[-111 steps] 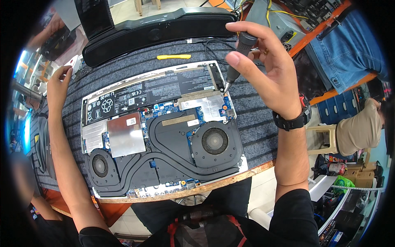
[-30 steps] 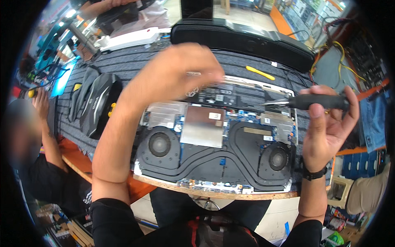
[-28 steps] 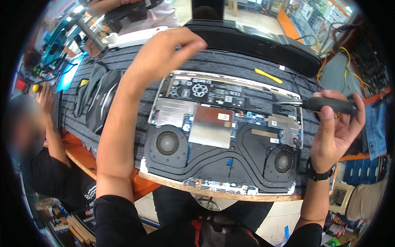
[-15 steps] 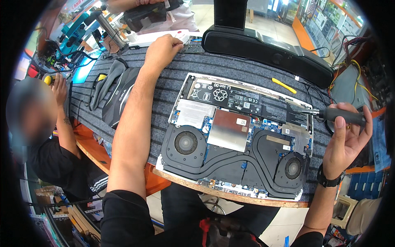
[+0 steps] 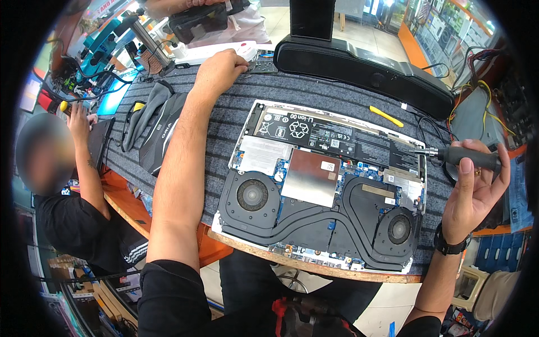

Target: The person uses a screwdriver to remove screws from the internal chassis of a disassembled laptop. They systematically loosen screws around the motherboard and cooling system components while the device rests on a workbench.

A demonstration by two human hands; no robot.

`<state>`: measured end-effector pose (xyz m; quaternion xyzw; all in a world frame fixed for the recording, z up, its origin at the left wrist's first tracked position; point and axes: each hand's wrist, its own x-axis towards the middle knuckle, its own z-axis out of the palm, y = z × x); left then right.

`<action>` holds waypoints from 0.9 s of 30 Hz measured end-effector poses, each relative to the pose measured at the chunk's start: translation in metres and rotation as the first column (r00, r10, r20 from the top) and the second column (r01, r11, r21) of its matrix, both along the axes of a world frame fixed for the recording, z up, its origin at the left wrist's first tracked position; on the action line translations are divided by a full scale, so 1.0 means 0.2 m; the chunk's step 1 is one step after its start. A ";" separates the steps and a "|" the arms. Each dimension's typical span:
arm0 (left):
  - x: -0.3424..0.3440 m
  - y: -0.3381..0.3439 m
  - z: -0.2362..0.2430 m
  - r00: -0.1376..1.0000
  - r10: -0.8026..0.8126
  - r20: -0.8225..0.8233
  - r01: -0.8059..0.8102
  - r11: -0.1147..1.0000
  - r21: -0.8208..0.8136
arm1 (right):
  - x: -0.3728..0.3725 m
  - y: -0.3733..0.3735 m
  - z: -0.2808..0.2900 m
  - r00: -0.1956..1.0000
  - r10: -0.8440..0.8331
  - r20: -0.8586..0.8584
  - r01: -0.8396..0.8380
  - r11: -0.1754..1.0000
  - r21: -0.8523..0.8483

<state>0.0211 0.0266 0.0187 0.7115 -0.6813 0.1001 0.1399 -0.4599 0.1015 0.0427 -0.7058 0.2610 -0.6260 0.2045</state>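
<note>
An opened laptop (image 5: pixel 311 219) lies on a striped grey mat, showing its black battery (image 5: pixel 331 135), a silver plate (image 5: pixel 310 177), two fans and dark heat pipes. My right hand (image 5: pixel 471 191) holds a black-handled screwdriver (image 5: pixel 466 158) sideways, its metal tip over the battery's right end. My left hand (image 5: pixel 219 73) reaches to the back of the mat, fingers curled beside small parts in a dark tray (image 5: pixel 262 67); what they hold is hidden. A yellow pry tool (image 5: pixel 386 116) lies behind the laptop.
A black speaker bar (image 5: pixel 359 74) and white power strip (image 5: pixel 208 51) line the back. A grey-black bag (image 5: pixel 160 135) lies left of my arm. A co-worker (image 5: pixel 67 219) sits at left. Cables and a metal box (image 5: pixel 474 123) stand at right.
My left hand has swept up to the back of the mat. The screwdriver has turned from steep to nearly level. The view has shifted; both hands are nearly still over the last half second.
</note>
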 end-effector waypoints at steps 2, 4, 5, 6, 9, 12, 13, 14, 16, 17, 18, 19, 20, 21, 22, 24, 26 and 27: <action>0.01 0.00 0.00 1.000 -0.003 0.013 0.003 1.000 0.010 | 0.00 0.00 0.00 1.000 -0.009 -0.001 0.009 1.000 0.004; 0.01 0.00 0.00 1.000 -0.023 0.012 0.023 1.000 0.004 | 0.00 0.01 0.01 1.000 -0.008 -0.001 0.008 1.000 0.002; 0.01 0.00 0.00 0.999 -0.034 0.011 0.034 0.999 0.002 | 0.00 0.01 0.01 1.000 -0.008 -0.001 0.008 1.000 0.001; 0.02 0.00 0.00 0.999 -0.035 0.008 0.035 0.999 -0.007 | 0.00 0.01 0.01 1.000 -0.011 0.007 0.011 1.000 0.003; 0.03 0.02 0.01 1.000 -0.020 0.003 0.020 1.000 -0.015 | 0.01 0.02 0.01 1.000 -0.011 0.012 0.011 1.000 0.010; 0.04 0.01 0.02 1.000 -0.004 0.004 0.004 1.000 -0.018 | -0.01 0.01 0.01 1.000 -0.016 0.010 0.015 0.999 0.028; 0.04 0.01 0.02 1.000 -0.011 0.011 0.011 0.999 -0.032 | 0.00 0.01 0.02 0.999 -0.018 0.036 0.016 0.999 0.047; 0.04 -0.01 0.00 1.000 -0.027 0.009 0.027 0.998 -0.048 | -0.01 0.02 0.04 0.998 -0.030 0.053 0.027 0.998 0.064; 0.05 -0.03 0.00 0.997 -0.050 -0.052 0.045 0.995 -0.083 | -0.04 0.00 0.07 0.994 0.031 0.102 -0.044 0.991 0.126; 0.06 -0.02 -0.02 0.995 -0.036 -0.089 0.026 0.994 -0.105 | -0.06 -0.01 0.08 0.991 0.052 0.121 -0.072 0.984 0.163; 0.08 -0.03 -0.02 0.997 -0.035 -0.063 0.028 0.995 -0.095 | -0.06 -0.02 0.10 0.977 0.093 0.192 -0.135 0.966 0.221; 0.10 -0.03 -0.04 0.994 -0.093 -0.054 0.084 0.984 -0.157 | -0.07 -0.04 0.11 0.955 0.129 0.268 -0.204 0.941 0.271; 0.11 -0.04 -0.02 0.993 -0.081 -0.091 0.068 0.989 -0.133 | -0.11 -0.07 0.12 0.915 0.215 0.342 -0.320 0.904 0.285; 0.06 -0.03 -0.01 0.996 -0.068 -0.057 0.059 0.988 -0.143 | -0.13 -0.08 0.13 0.893 0.268 0.362 -0.387 0.867 0.315; 0.07 -0.04 0.00 0.993 -0.094 -0.072 0.081 0.984 -0.157 | -0.14 -0.07 0.16 0.884 0.298 0.359 -0.435 0.804 0.406; 0.02 -0.05 0.00 0.988 -0.105 -0.109 0.086 0.982 -0.168 | -0.20 -0.04 0.19 0.952 0.300 0.058 -0.272 0.749 0.605; 0.01 -0.04 0.02 0.989 -0.092 -0.112 0.074 0.985 -0.156 | -0.15 0.00 0.16 0.881 0.142 -0.451 0.111 0.866 0.488; 0.03 -0.04 0.02 0.989 -0.089 -0.115 0.071 0.986 -0.153 | -0.14 0.01 0.20 0.723 0.196 -0.662 0.199 0.859 0.472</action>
